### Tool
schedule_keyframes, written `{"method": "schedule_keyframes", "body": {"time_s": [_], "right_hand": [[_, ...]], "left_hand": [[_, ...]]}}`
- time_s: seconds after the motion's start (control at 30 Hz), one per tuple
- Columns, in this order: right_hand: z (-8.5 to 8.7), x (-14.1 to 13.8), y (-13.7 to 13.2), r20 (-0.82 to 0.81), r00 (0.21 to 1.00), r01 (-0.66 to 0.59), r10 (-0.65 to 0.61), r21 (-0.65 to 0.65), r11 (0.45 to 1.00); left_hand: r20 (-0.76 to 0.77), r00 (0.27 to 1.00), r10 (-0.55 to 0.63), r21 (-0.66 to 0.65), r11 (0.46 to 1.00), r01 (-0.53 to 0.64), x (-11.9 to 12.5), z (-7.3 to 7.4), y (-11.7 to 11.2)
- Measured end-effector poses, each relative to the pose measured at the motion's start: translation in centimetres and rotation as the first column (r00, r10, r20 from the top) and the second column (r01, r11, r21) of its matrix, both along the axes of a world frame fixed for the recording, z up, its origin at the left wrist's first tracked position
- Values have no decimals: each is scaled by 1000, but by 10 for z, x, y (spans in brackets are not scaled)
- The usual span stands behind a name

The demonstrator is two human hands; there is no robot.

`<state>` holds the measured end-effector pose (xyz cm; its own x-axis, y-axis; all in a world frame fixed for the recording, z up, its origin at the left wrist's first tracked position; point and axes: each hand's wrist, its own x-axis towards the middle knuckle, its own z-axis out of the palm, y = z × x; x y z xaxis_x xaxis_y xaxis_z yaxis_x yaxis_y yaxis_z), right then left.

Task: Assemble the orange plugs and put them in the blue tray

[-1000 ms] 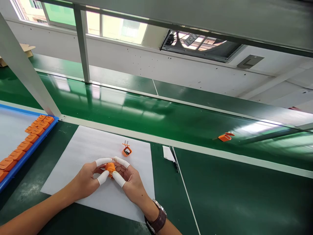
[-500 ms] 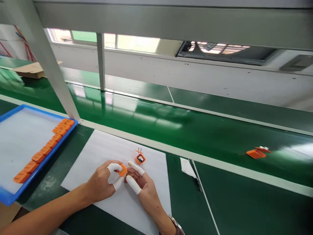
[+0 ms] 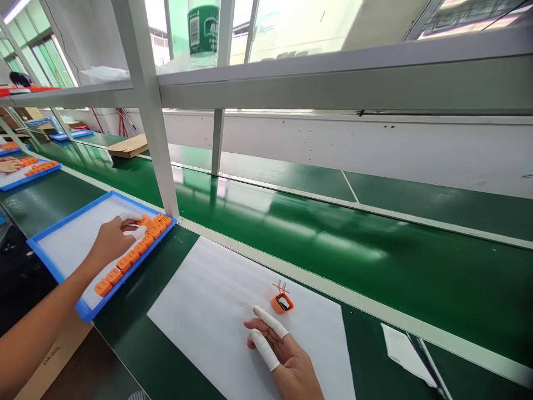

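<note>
My left hand (image 3: 114,239), with white finger cots on the thumb and index finger, reaches into the blue-rimmed tray (image 3: 69,222). Its fingertips pinch a small orange charger (image 3: 144,220) beside a row of similar orange chargers (image 3: 124,263) along the tray's right side. Over the white sheet (image 3: 200,311), my right hand (image 3: 283,355) holds nothing; its fingers are apart and slightly curled, with cots on thumb and index finger. Just beyond it sits an open orange charger housing (image 3: 282,303), its pronged cover tipped up and dark parts visible inside.
A grey post (image 3: 152,128) and shelf beam (image 3: 333,83) rise beyond the tray. Behind the bench runs a shiny green belt (image 3: 291,216). A white paper scrap (image 3: 406,353) lies to the right. At far left, another person's hand (image 3: 10,165) is over a tray.
My left hand has carried the orange charger from the sheet leftward into the tray. My right hand stays over the sheet, apart from it. The view has swung left and up.
</note>
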<state>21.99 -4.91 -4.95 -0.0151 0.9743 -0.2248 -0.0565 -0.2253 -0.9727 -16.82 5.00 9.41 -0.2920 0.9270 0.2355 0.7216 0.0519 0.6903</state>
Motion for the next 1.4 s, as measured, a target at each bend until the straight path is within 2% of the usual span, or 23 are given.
{"method": "schedule_keyframes", "body": {"time_s": [0.07, 0.13, 0.23, 0.3, 0.37, 0.53, 0.7, 0.77, 0.83, 0.93, 1.0, 1.07, 1.13, 1.23, 1.3, 1.33, 1.4], "right_hand": [[-1, -1, 1, 3, 1000, -16, 16, -10, 1000], [2, -3, 2, 10, 1000, 5, -5, -11, 1000], [13, -4, 2, 19, 998, 54, -53, -23, 998], [21, -5, 3, 15, 999, 33, -32, -53, 998], [26, -6, 3, 8, 1000, 13, -12, -70, 997], [24, -11, 0, 17, 992, 125, -124, -46, 991], [22, -3, 3, 15, 1000, -15, 17, -85, 996], [21, 1, 5, 15, 998, -54, 56, -101, 993], [18, 2, 5, 26, 998, -62, 65, -100, 993], [13, -1, 1, 67, 994, -85, 89, -52, 995], [12, -5, -3, 101, 991, -92, 87, 47, 995], [16, -7, -7, 155, 985, -99, 69, 194, 976], [24, -6, -8, 246, 969, -81, -7, 346, 935], [39, 4, -1, 402, 883, 12, -241, 496, 868], [43, 17, 7, 500, 794, 62, -345, 499, 864], [44, 24, 12, 548, 761, 65, -348, 469, 881], [40, 38, 22, 614, 732, 44, -294, 388, 921]], "left_hand": [[-86, 994, 71, -134, 988, -82, -40, -9, 13], [-111, 990, 83, -221, 970, -105, -64, -25, 20], [-47, 998, 34, -272, 961, -46, -76, -45, 25], [9, 1000, -10, -279, 960, 12, -75, -51, 26], [69, 996, -48, -284, 957, 66, -74, -51, 27], [187, 979, -80, -279, 951, 131, -71, -49, 26], [247, 964, -96, -282, 945, 166, -68, -49, 25], [248, 964, -98, -295, 940, 171, -67, -42, 23], [175, 983, -58, -280, 954, 106, -63, -27, 18], [48, 999, -4, -142, 990, 10, -40, -2, 0], [65, 996, -66, -38, 997, 68, -12, 8, -14], [126, 968, -217, 11, 976, 217, 23, 9, -28], [149, 887, -438, -2, 897, 443, 63, -1, -37], [80, 681, -728, -27, 682, 731, 120, -25, -45], [48, 563, -825, -24, 563, 826, 150, -42, -47], [58, 529, -847, -23, 529, 848, 161, -51, -47], [136, 508, -850, -26, 510, 860, 175, -67, -47]]}}
